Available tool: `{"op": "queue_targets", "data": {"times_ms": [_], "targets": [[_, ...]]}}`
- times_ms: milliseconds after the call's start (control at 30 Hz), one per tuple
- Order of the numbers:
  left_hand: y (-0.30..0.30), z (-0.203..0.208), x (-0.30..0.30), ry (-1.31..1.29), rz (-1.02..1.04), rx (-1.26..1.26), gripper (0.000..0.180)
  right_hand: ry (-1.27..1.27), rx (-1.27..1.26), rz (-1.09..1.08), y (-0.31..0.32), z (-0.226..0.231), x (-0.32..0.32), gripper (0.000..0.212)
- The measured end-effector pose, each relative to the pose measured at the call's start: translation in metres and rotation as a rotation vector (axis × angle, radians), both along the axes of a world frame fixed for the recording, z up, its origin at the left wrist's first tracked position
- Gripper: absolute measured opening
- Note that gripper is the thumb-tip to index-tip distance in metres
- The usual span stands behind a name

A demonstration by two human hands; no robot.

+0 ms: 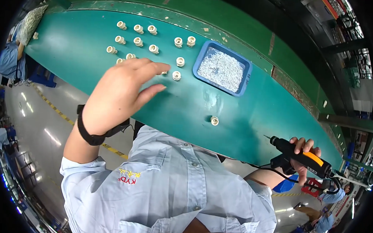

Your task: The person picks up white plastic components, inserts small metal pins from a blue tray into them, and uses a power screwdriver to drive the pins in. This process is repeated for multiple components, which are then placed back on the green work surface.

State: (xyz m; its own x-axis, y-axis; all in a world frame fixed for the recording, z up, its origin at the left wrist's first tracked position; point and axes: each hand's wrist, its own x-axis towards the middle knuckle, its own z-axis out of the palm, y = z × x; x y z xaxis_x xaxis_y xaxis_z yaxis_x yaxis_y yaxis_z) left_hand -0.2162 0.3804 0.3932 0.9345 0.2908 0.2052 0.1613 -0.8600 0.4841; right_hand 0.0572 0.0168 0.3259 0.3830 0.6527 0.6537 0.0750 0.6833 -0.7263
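Closest to us is our own pale blue shirt (179,187), smooth woven cloth with a buttoned front and a small embroidered mark on the chest. We take the blue tray (201,54) as our landmark: a shallow rectangular plastic tray with rounded corners, filled with a heap of tiny silvery screws (221,69) that look grainy and glittering.

Left of the tray, our left hand (121,93) hovers open, fingers spread and stretched over the glossy teal surface (245,115), holding nothing; a black band (90,135) circles its wrist. Its fingertips lie among a group of small cream plastic fittings (138,29), short round cylinders with hollow tops, set in loose rows left of the tray. One more cream fitting (214,120) stands alone just below the tray, towards us.

Well below and right of the tray, past the surface's edge, our right hand (301,157) is closed around a black and orange electric screwdriver (297,155), its thin metal bit pointing back towards the tray. A black cable (275,172) hangs from it.
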Motion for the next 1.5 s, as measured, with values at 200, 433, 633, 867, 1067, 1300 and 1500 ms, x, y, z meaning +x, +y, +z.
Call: {"op": "queue_targets", "data": {"times_ms": [200,433,633,867,1067,1300,1500], "targets": [[-0.053,-0.068,0.09,-0.006,-0.166,0.076,0.019,-0.064,-0.31,-0.351,-0.02,0.006,-0.027,0.066],[-0.052,-0.133,0.154,-0.102,-0.166,-0.135,0.009,0.057,-0.114,-0.109,0.034,0.017,-0.024,0.055],[-0.046,-0.125,0.155,-0.019,-0.099,-0.184,0.011,0.096,-0.192,-0.329,0.06,0.025,-0.041,0.056],[-0.048,-0.13,0.148,-0.253,-0.021,-0.133,0.01,-0.035,-0.249,-0.201,0.078,0.027,-0.042,0.041],[-0.073,-0.107,0.113,-0.299,-0.026,-0.568,0.01,0.084,-0.146,-0.076,0.088,0.038,-0.053,0.031],[-0.092,-0.095,0.067,-0.17,-0.087,-0.838,0.013,0.326,0.05,-0.01,0.088,0.055,-0.068,0.029],[-0.104,-0.107,0.052,-0.168,-0.072,-1.035,0.012,0.411,0.1,-0.034,0.095,0.053,-0.078,0.029]]}}
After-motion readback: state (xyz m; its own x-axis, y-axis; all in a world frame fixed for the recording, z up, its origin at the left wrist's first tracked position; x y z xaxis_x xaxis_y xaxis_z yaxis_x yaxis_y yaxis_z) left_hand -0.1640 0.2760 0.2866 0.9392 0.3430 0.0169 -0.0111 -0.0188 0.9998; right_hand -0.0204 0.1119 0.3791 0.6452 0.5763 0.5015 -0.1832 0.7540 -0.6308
